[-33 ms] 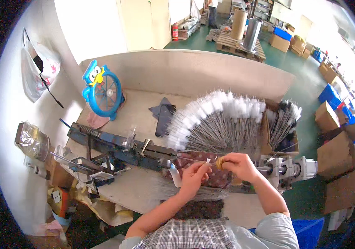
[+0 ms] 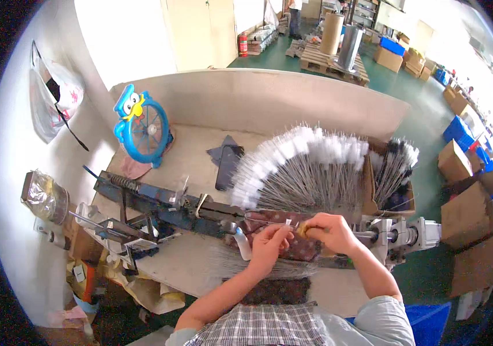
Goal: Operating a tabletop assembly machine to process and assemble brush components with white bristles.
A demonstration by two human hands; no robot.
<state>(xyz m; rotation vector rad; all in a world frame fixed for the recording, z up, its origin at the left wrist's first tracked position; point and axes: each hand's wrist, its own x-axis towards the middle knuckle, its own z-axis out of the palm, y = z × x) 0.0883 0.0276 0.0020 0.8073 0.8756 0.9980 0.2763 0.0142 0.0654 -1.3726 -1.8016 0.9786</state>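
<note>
We note both hands over the machine bar [image 2: 160,202] — left hand [image 2: 269,245] pinching a thin wire [image 2: 266,221], right hand [image 2: 330,230] curled, pinching a small yellowish piece [image 2: 303,230]

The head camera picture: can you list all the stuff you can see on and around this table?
Wire brushes: a big fan, grey stems with white tips, middle of the table.
More brushes: one bundle, grey and white, in a cardboard box at the right.
Small fan: one, blue, bird-shaped top, back left.
Phone: one, black, on a dark cloth.
Metal machine: one, dark, across the table front.
Plastic bag: one, white, on the left wall.
Cardboard boxes: several, brown, floor at the right.
Left hand: pinching a thin wire.
Right hand: holding something small and yellowish.
</note>
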